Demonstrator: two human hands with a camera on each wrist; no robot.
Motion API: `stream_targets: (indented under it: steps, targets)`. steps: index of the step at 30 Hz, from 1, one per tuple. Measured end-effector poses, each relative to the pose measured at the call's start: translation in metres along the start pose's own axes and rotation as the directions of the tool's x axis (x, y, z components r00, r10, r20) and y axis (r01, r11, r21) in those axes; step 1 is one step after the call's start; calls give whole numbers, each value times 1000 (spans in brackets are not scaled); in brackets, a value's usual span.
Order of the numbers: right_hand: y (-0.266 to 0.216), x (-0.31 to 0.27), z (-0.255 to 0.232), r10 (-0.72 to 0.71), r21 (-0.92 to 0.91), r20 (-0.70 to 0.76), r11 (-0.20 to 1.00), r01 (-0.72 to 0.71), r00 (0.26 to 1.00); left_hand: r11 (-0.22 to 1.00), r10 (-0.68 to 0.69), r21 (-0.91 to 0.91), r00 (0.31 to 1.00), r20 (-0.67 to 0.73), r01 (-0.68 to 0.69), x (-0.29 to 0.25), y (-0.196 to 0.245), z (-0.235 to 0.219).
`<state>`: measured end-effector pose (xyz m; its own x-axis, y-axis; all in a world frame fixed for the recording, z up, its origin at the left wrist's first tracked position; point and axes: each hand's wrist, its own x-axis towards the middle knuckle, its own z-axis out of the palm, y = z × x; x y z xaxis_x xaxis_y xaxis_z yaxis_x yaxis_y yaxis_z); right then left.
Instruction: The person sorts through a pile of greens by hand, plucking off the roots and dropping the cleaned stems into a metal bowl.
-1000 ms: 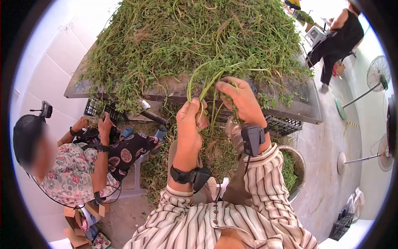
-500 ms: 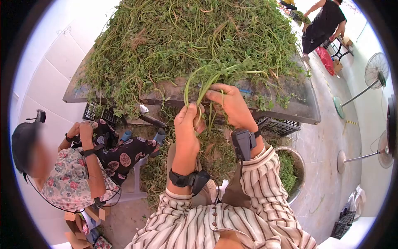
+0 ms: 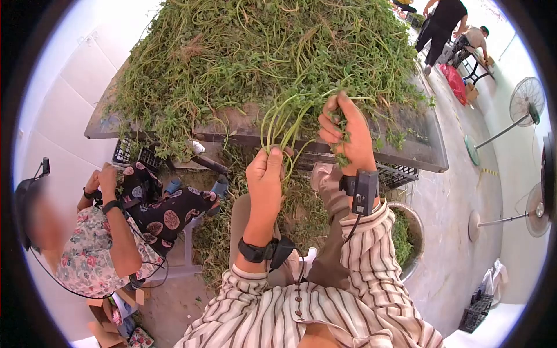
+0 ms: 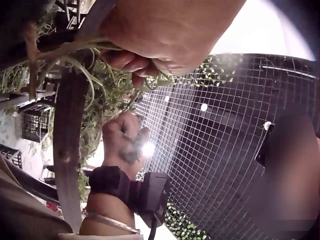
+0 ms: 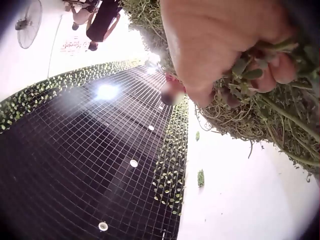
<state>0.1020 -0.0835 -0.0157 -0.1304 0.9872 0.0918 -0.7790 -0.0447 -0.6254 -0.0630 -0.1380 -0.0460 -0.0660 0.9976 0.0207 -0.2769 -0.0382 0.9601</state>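
In the head view the left hand (image 3: pixel 266 177) pinches a small bunch of long green stems (image 3: pixel 282 119) between thumb and fingers, just in front of the table edge. The right hand (image 3: pixel 352 132), up and to the right, has its fingers curled round leafy sprigs (image 3: pixel 342 139). The right wrist view shows that hand (image 5: pixel 225 45) with green leaves (image 5: pixel 245 72) in its fingers. In the left wrist view the left hand (image 4: pixel 170 32) holds stems (image 4: pixel 75 50), and the right hand (image 4: pixel 121 137) is beyond it. A large heap of greens (image 3: pixel 261 52) lies behind both hands.
The heap covers much of a dark table (image 3: pixel 406 152). Cut greens lie on the floor below; a round tub (image 3: pixel 415 232) stands at right. A seated person (image 3: pixel 93 249) is at left. Fans (image 3: pixel 525 101) and more people (image 3: pixel 444 23) are at right.
The right hand has moved right and upward, away from the left hand, with leafy sprigs in its fingers. The left hand has stayed nearly in place. The standing person at far right has moved.
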Motion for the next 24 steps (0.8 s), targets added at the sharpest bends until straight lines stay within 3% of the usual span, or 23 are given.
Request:
stream_targets:
  steps: [2, 4, 5, 7, 8, 10, 11, 13, 16, 20, 23, 24]
  targets:
    - [0, -2, 8, -54, -100, -30, 994, 51, 998, 1000, 12, 25, 1000, 11, -12, -2, 1, 1]
    - [-1, -7, 21, -267, -540, -127, 826, 160, 955, 994, 52, 95, 999, -9, -51, -1, 0, 3]
    - [-1, -7, 24, -266, -541, -127, 826, 158, 956, 994, 51, 94, 999, -10, -50, 0, 0, 3]
    - [0, -8, 27, -317, -799, 19, 566, 205, 948, 990, 54, 130, 999, 9, -54, -1, -2, 2]
    - [4, -4, 23, -316, -799, 18, 566, 203, 949, 990, 52, 130, 999, 8, -52, -1, -2, 2]
    - [13, 7, 16, -472, -858, 400, 110, 502, 786, 980, 65, 189, 998, 18, -68, -2, -3, 1]
    - [13, 6, 17, -473, -858, 398, 111, 501, 786, 980, 64, 189, 998, 19, -66, -2, -4, 1]
    - [12, 2, 20, -407, -947, 258, 74, 314, 876, 971, 89, 220, 996, 23, -92, -2, -5, 0]
    - [10, 4, 21, -469, -922, 320, 47, 385, 823, 967, 124, 221, 992, 15, -125, -4, -5, 3]
    - [11, 4, 14, -396, -933, 328, 7, 360, 858, 940, 150, 302, 988, 47, -158, -4, -8, 1]
    - [9, 1, 17, -398, -949, 295, -16, 315, 869, 976, 111, 188, 993, 29, -115, -3, -8, 5]
    - [9, 1, 18, -400, -952, 296, -45, 304, 868, 957, 183, 226, 983, 23, -183, -1, -10, 5]
